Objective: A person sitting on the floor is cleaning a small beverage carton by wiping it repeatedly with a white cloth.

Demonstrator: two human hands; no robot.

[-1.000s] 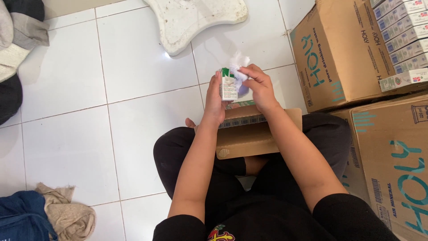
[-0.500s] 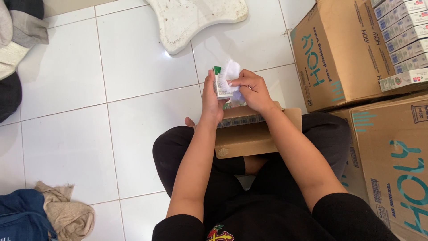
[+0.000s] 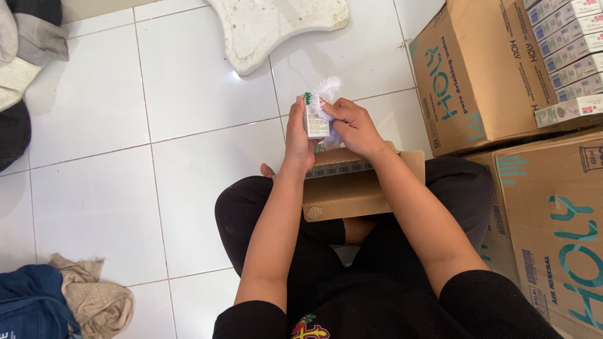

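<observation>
I sit cross-legged on a white tiled floor with a small open cardboard box [image 3: 352, 188] on my lap. My left hand [image 3: 298, 135] grips a small white carton [image 3: 314, 119] with a green corner, held upright above the box. My right hand [image 3: 352, 122] presses a white fluffy cloth [image 3: 326, 88] against the carton's right side and top. Rows of similar small cartons show inside the lap box, just under my hands.
Large brown cardboard boxes [image 3: 477, 81] stand at the right, the upper one holding stacked small cartons [image 3: 565, 56]. Another big box [image 3: 559, 226] is beside my right leg. A white board [image 3: 276, 25] lies ahead. Folded clothes [image 3: 69, 301] lie at the lower left, more clothes [image 3: 25, 56] at the upper left.
Both hands have turned the small carton and shifted it slightly left. The white cloth now sticks up above the carton.
</observation>
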